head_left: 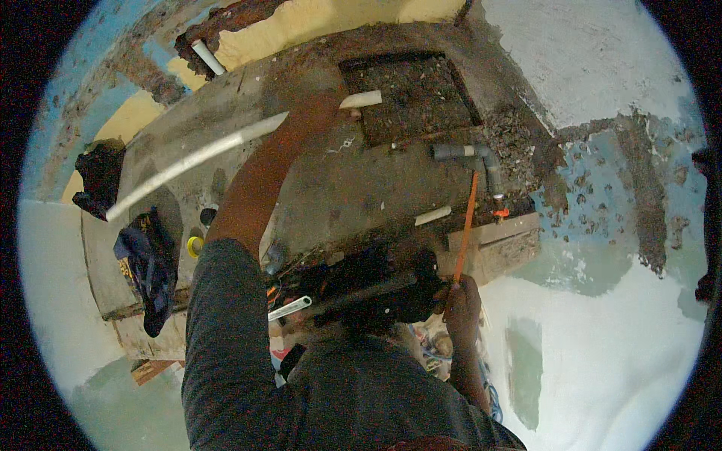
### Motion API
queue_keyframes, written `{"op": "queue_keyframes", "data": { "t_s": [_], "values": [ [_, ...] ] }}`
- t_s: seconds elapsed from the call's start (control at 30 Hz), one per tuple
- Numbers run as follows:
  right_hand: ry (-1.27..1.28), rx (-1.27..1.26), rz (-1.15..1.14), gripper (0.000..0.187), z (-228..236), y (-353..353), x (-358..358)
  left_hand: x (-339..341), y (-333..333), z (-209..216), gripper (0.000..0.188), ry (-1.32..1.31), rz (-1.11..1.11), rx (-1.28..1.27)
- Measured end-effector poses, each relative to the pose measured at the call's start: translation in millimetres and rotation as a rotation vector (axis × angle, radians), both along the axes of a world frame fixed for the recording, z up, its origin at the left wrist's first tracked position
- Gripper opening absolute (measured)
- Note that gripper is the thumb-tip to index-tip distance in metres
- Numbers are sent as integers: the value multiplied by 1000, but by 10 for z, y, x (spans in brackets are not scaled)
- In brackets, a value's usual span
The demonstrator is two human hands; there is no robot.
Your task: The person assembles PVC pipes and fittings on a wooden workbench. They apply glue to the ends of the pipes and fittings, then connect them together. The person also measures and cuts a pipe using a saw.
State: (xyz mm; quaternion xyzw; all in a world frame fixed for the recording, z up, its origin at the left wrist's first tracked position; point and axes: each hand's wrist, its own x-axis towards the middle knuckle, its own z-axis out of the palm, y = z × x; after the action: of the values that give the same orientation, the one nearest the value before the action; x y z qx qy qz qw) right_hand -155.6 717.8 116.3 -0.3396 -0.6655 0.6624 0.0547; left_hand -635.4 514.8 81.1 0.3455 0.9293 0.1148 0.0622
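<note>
My left hand (pixel 320 94) reaches far forward and is closed around a long white pipe (pixel 203 154). The pipe runs from the left side of the floor to the edge of a rectangular pit (pixel 417 101), with a short end past my hand. Low on the right, my right hand (pixel 460 302) grips the near end of a long, thin orange strip (pixel 468 222). The strip points away from me, toward a grey elbow pipe (pixel 489 161) at the floor's right side. Whether it is a tool or a plain strip I cannot tell.
A short white pipe piece (pixel 432 216) lies near a red-handled valve (pixel 501 214). Dark cloth (pixel 148 267) and a yellow tape roll (pixel 195 246) are on the left. A black bag (pixel 361 282) and a silver tool (pixel 289 309) lie close to me. Rubble (pixel 511 143) borders the pit.
</note>
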Motion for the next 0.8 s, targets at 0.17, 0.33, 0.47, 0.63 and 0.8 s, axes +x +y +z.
{"op": "queue_keyframes", "data": {
  "t_s": [0.17, 0.33, 0.47, 0.63, 0.8],
  "values": [
    [-37, 146, 42, 35, 8, 195, -290, -353, 69, -186, 67, 149, -47, 51],
    [2, 399, 112, 34, -129, 282, -603, -475, -19, -457, 64, 74, -30, -16],
    [40, 475, 202, 31, -258, 256, -813, -461, -110, -497, 65, 22, 41, -35],
    [32, 374, 216, 29, -272, 138, -1043, -440, -164, -554, 68, 66, 27, -77],
    [137, 405, 168, 26, -256, 25, -1382, -382, -159, -716, 63, 278, -29, 115]
  ]
}}
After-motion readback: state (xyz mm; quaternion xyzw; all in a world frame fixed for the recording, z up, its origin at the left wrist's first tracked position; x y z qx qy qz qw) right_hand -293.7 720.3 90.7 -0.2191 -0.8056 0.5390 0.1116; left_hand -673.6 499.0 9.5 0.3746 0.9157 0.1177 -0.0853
